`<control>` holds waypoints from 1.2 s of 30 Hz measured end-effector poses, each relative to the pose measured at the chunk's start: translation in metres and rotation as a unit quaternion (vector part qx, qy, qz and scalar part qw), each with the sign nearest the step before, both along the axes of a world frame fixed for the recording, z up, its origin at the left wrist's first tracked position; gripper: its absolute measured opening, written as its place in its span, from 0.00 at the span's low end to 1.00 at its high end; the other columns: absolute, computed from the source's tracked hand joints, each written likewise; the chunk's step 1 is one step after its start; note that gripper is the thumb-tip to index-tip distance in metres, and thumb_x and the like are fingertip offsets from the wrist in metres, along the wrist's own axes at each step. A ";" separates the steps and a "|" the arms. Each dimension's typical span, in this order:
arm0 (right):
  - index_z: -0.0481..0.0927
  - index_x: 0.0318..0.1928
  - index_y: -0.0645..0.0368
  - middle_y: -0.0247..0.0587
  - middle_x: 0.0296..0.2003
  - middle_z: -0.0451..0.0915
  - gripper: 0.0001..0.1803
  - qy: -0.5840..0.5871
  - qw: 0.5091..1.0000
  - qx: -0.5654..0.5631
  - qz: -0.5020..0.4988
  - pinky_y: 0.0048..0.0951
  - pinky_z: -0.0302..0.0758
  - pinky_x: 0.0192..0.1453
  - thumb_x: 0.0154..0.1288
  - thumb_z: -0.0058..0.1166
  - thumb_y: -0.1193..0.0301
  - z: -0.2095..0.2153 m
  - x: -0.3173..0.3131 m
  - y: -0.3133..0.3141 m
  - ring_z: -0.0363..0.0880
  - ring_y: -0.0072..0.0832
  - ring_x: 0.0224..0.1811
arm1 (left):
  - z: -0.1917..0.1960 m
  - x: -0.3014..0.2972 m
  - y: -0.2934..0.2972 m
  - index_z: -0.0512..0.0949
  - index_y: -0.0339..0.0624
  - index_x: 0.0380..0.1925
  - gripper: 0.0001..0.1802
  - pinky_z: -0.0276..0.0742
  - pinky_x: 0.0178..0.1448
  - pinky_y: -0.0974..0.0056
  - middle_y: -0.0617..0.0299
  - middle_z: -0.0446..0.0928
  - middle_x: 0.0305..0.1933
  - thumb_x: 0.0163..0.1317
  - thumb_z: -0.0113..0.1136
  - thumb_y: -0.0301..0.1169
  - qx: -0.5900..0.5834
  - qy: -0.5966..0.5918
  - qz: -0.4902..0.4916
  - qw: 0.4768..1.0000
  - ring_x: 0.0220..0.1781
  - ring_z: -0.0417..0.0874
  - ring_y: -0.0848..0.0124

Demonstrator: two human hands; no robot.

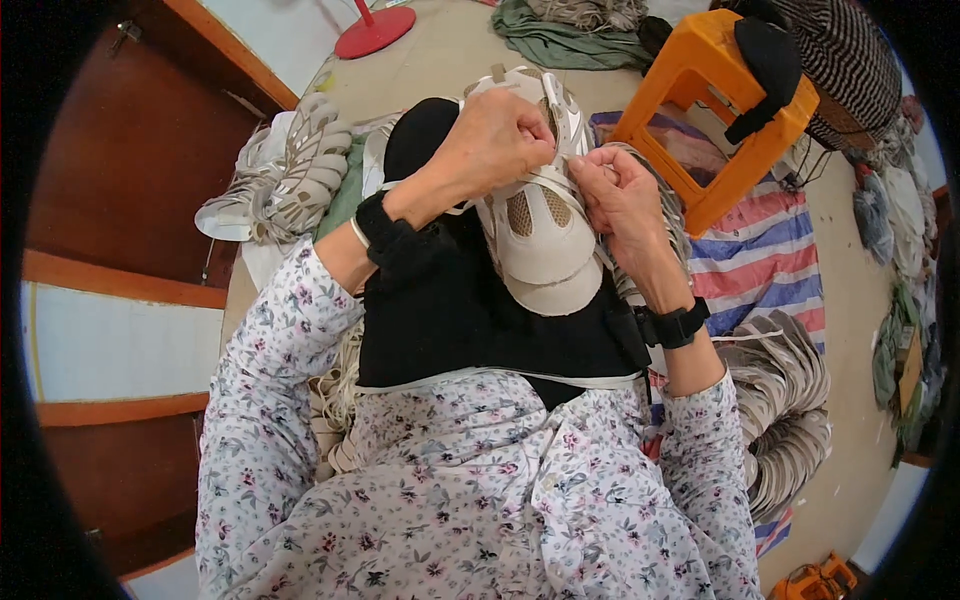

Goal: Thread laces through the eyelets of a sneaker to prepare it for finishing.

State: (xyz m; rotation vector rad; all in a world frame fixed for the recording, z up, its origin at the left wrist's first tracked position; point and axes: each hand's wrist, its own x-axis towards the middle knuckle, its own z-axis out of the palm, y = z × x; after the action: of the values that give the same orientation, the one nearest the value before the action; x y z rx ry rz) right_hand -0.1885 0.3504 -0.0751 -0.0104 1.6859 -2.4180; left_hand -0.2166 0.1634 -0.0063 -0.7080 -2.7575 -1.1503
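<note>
A cream and tan shoe upper [540, 245] with mesh panels lies on the black cloth [440, 330] across my lap, its toe pointing toward me. A pale flat shoelace [548, 180] crosses the upper between my hands. Over the left side of the lacing area is my left hand [495, 140], its thumb and fingers pinched on the lace. My right hand [622, 195] is at the other side of the upper, thumb and forefinger pressed together on the lace close to the eyelets. The exact ends of the lace are hidden by my fingers.
Stacked shoe uppers [300, 170] lie at the left, and another curved stack [785, 420] sits at the right on a striped plastic sheet [760, 255]. An orange stool [655, 85] with a black item on it stands at the back right. A red round base [375, 33] is at the back.
</note>
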 end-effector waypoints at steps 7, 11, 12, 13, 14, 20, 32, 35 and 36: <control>0.79 0.39 0.63 0.24 0.20 0.75 0.06 0.214 0.924 0.268 -0.168 0.16 0.64 0.25 0.64 0.61 0.73 0.029 -0.043 0.041 0.70 0.10 0.23 | 0.013 -0.015 -0.094 0.86 0.37 0.29 0.10 0.78 0.34 0.65 0.51 0.82 0.23 0.52 0.61 0.31 -0.024 0.219 0.185 0.958 0.25 0.84 0.70; 0.79 0.36 0.63 0.27 0.19 0.76 0.06 0.413 0.839 0.306 -0.178 0.17 0.66 0.27 0.63 0.62 0.74 0.057 -0.089 0.046 0.72 0.11 0.23 | 0.025 -0.011 -0.224 0.87 0.38 0.35 0.10 0.77 0.37 0.70 0.62 0.85 0.27 0.59 0.64 0.32 -0.121 0.167 0.339 0.918 0.29 0.81 0.79; 0.80 0.35 0.63 0.30 0.21 0.77 0.05 0.420 0.824 0.345 -0.161 0.18 0.68 0.29 0.62 0.62 0.74 0.060 -0.091 0.039 0.74 0.14 0.24 | 0.022 -0.005 -0.254 0.87 0.41 0.33 0.10 0.78 0.38 0.67 0.60 0.86 0.28 0.56 0.65 0.35 -0.085 0.166 0.362 0.913 0.29 0.85 0.73; 0.80 0.34 0.63 0.33 0.23 0.78 0.05 0.419 0.809 0.386 -0.141 0.20 0.70 0.31 0.61 0.61 0.75 0.065 -0.092 0.033 0.76 0.17 0.26 | 0.019 0.005 -0.281 0.87 0.41 0.34 0.10 0.78 0.38 0.67 0.59 0.86 0.29 0.57 0.65 0.35 -0.091 0.160 0.397 0.899 0.30 0.85 0.73; 0.80 0.34 0.63 0.33 0.23 0.78 0.05 0.426 0.807 0.384 -0.139 0.20 0.70 0.31 0.61 0.61 0.75 0.068 -0.087 0.025 0.76 0.17 0.26 | 0.015 0.013 -0.304 0.87 0.40 0.34 0.11 0.79 0.39 0.67 0.58 0.86 0.29 0.57 0.65 0.36 -0.103 0.148 0.432 0.884 0.31 0.86 0.72; 0.82 0.35 0.63 0.39 0.32 0.80 0.06 0.480 0.783 0.395 0.032 0.31 0.73 0.45 0.55 0.63 0.76 0.068 -0.027 0.011 0.79 0.33 0.39 | -0.021 0.055 -0.366 0.87 0.38 0.36 0.14 0.77 0.39 0.68 0.60 0.86 0.29 0.57 0.64 0.37 -0.076 0.101 0.491 0.862 0.31 0.83 0.74; 0.76 0.30 0.63 0.42 0.32 0.75 0.04 0.535 0.673 0.510 -0.024 0.37 0.67 0.44 0.57 0.59 0.78 0.075 -0.041 -0.004 0.74 0.39 0.38 | -0.054 0.056 -0.380 0.87 0.37 0.34 0.13 0.73 0.35 0.71 0.67 0.82 0.25 0.56 0.66 0.35 -0.047 0.113 0.460 0.879 0.28 0.78 0.80; 0.77 0.32 0.63 0.43 0.31 0.75 0.05 0.522 0.702 0.483 0.022 0.38 0.68 0.41 0.57 0.60 0.78 0.082 -0.037 0.000 0.75 0.40 0.38 | -0.057 0.060 -0.384 0.87 0.36 0.34 0.13 0.73 0.35 0.71 0.66 0.83 0.25 0.57 0.66 0.36 -0.034 0.122 0.460 0.879 0.28 0.78 0.80; 0.77 0.33 0.63 0.43 0.31 0.75 0.05 0.491 0.739 0.457 0.062 0.38 0.68 0.41 0.57 0.61 0.78 0.082 -0.032 0.003 0.75 0.40 0.37 | -0.057 0.061 -0.386 0.87 0.36 0.35 0.14 0.74 0.36 0.70 0.65 0.83 0.25 0.57 0.66 0.36 -0.029 0.130 0.455 0.881 0.28 0.79 0.79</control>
State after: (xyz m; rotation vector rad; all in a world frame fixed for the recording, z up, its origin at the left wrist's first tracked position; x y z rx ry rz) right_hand -0.2205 0.3533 0.0067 -1.3803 2.9422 -1.1719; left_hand -0.1561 -0.2222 -0.0637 0.4100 -2.3788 -0.6806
